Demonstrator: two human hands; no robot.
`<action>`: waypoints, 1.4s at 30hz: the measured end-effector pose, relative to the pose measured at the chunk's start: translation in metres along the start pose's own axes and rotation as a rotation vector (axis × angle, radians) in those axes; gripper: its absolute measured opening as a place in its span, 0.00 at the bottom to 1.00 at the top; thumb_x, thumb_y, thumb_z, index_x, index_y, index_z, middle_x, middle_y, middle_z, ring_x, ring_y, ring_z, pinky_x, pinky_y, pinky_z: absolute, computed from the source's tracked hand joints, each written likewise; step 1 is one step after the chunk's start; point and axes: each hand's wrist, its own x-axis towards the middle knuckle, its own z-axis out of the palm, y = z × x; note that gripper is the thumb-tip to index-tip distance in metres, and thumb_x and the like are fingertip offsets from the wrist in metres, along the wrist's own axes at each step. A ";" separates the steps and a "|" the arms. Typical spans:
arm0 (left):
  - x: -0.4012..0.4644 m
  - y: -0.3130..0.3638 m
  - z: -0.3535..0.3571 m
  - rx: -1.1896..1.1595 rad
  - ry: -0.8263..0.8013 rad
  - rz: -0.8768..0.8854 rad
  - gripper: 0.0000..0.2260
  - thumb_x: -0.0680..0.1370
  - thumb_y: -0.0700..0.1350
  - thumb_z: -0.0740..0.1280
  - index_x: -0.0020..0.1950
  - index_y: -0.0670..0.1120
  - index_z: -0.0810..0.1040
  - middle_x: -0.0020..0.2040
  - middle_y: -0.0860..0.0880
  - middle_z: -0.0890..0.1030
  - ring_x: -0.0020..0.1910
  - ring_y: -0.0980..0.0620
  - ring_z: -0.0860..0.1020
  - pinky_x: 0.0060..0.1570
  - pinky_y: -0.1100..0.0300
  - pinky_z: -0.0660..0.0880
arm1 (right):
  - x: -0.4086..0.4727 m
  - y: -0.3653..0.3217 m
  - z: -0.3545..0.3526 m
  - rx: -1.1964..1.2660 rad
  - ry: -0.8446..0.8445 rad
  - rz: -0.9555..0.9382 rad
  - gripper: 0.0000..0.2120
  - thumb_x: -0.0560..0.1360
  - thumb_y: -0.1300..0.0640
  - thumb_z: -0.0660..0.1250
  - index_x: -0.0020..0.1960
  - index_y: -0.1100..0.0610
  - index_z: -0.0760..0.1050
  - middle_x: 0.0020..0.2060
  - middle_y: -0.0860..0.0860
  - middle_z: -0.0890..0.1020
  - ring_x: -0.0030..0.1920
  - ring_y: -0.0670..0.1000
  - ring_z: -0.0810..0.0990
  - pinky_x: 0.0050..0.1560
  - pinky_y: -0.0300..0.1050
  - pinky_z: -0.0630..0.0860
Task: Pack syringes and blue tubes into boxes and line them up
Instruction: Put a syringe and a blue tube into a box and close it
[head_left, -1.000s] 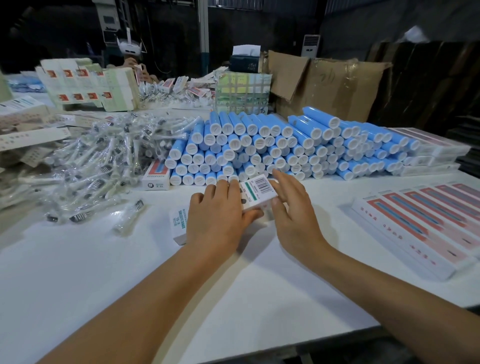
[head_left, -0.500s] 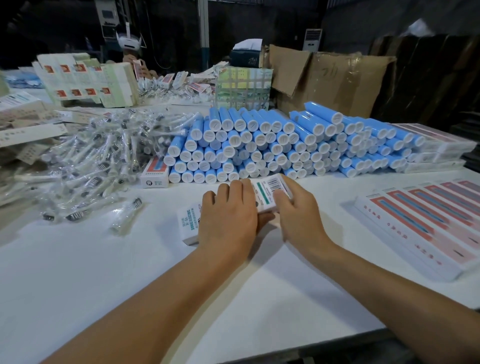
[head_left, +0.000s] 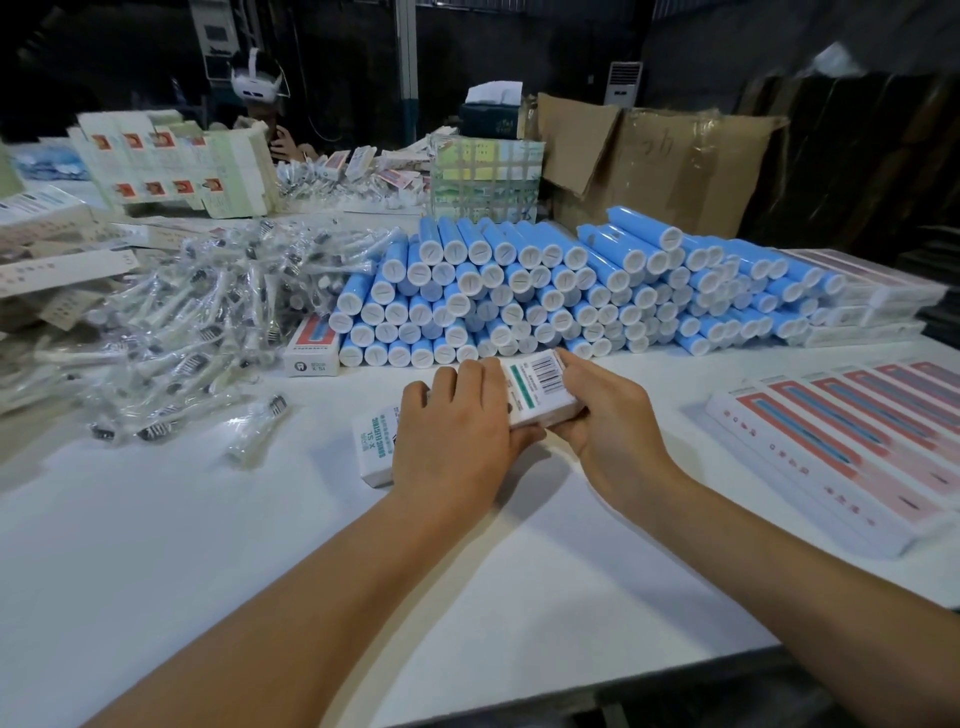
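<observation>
A long white box (head_left: 540, 389) with a barcode label lies across the white table (head_left: 260, 571) at the centre. My left hand (head_left: 457, 431) lies over its middle, thumb under the near edge, gripping it. My right hand (head_left: 602, 410) holds the box's right end, fingers round the far side. Behind it sits a big stack of blue tubes (head_left: 545, 291) with white caps. A heap of bagged syringes (head_left: 171, 332) lies at the left.
A row of packed pink-and-white boxes (head_left: 841, 447) lies at the right. One closed box (head_left: 311, 348) sits left of the tubes. Flat cartons (head_left: 171, 166) and cardboard boxes (head_left: 649, 166) stand at the back. Another person's hands (head_left: 283, 145) work at the far side.
Both hands and the box have shifted slightly away from me toward the tube stack. My right hand has closed further round the box's right end.
</observation>
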 end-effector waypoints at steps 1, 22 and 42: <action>0.000 0.000 0.000 -0.015 0.018 0.003 0.32 0.73 0.62 0.66 0.63 0.37 0.74 0.52 0.40 0.79 0.48 0.41 0.77 0.44 0.49 0.72 | 0.001 0.000 0.000 -0.008 0.014 -0.006 0.15 0.79 0.66 0.57 0.63 0.66 0.74 0.52 0.61 0.83 0.53 0.59 0.82 0.51 0.53 0.81; 0.002 -0.006 0.001 0.058 0.160 0.072 0.31 0.67 0.63 0.71 0.54 0.37 0.79 0.43 0.42 0.80 0.38 0.43 0.78 0.36 0.52 0.73 | 0.002 0.006 -0.002 -0.289 0.035 -0.164 0.17 0.79 0.64 0.57 0.56 0.46 0.78 0.46 0.46 0.84 0.46 0.44 0.83 0.45 0.37 0.79; 0.002 -0.015 0.003 0.120 0.037 -0.031 0.32 0.75 0.67 0.53 0.68 0.44 0.65 0.59 0.48 0.73 0.56 0.47 0.72 0.48 0.55 0.64 | -0.001 0.009 -0.006 -0.513 0.186 -0.262 0.10 0.73 0.56 0.71 0.34 0.53 0.76 0.28 0.45 0.78 0.31 0.44 0.73 0.36 0.42 0.71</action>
